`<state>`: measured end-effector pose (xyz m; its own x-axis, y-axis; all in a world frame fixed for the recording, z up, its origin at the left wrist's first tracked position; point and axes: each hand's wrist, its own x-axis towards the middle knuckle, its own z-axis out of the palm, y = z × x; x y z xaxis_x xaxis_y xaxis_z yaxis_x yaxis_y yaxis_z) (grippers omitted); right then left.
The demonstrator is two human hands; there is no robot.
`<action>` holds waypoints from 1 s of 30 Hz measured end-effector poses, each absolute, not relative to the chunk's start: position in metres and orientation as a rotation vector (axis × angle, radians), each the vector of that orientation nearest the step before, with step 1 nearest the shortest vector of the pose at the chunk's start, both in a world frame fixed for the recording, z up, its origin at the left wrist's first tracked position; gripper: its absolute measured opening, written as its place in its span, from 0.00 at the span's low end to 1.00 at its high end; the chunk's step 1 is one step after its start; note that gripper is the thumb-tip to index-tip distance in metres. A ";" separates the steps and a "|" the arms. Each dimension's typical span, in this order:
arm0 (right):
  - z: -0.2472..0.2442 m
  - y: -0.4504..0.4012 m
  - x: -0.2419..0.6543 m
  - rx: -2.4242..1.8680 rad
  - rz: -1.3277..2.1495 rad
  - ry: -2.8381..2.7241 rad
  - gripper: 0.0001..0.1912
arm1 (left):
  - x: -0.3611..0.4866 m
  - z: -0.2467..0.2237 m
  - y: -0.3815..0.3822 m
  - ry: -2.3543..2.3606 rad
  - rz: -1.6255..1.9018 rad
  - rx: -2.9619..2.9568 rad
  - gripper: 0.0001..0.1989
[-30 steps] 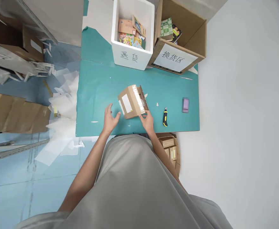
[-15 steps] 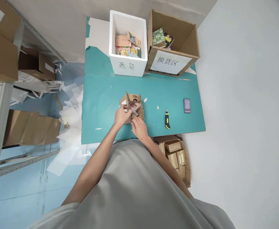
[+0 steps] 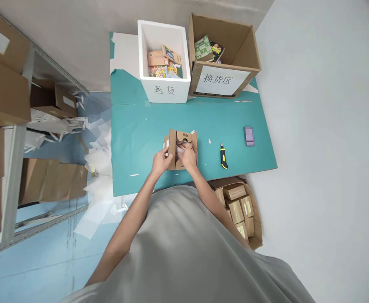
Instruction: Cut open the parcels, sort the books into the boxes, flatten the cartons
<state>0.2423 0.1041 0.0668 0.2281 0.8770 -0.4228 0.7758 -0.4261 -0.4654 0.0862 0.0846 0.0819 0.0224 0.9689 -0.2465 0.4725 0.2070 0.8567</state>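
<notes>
The left hand (image 3: 160, 163) pinches the raised flap of a small cardboard carton (image 3: 172, 147). The right hand (image 3: 189, 158) dips inside, its fingers partly hiding possibly plastic-wrapped contents (image 3: 181, 147); whether they grasp anything cannot be told. A utility knife (image 3: 224, 157) lies right of them.

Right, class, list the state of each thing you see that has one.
Small carton: open, right hand inside, left hand holding it
White box: open, partly filled
Cardboard box: open, partly filled
Lower carton: open, holding parcels
Utility knife: blade out
Purple item: blurred, unclear
Shelf carton: open
</notes>
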 end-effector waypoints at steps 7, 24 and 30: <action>0.069 0.129 0.231 -2.510 0.983 -1.493 0.19 | 0.091 0.080 0.084 1.628 0.699 1.464 0.18; 0.200 0.058 0.349 -2.015 0.665 -1.290 0.19 | 0.120 0.085 0.093 1.740 0.750 1.420 0.23; 0.213 0.059 0.401 -1.622 1.119 -0.861 0.24 | 0.137 0.111 0.093 1.532 1.085 1.347 0.46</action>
<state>0.4013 0.0595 0.2133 0.3328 0.9028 -0.2723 0.0318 -0.2994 -0.9536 0.1369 0.0935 0.1105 -0.1045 0.9940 -0.0315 0.3004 0.0618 0.9518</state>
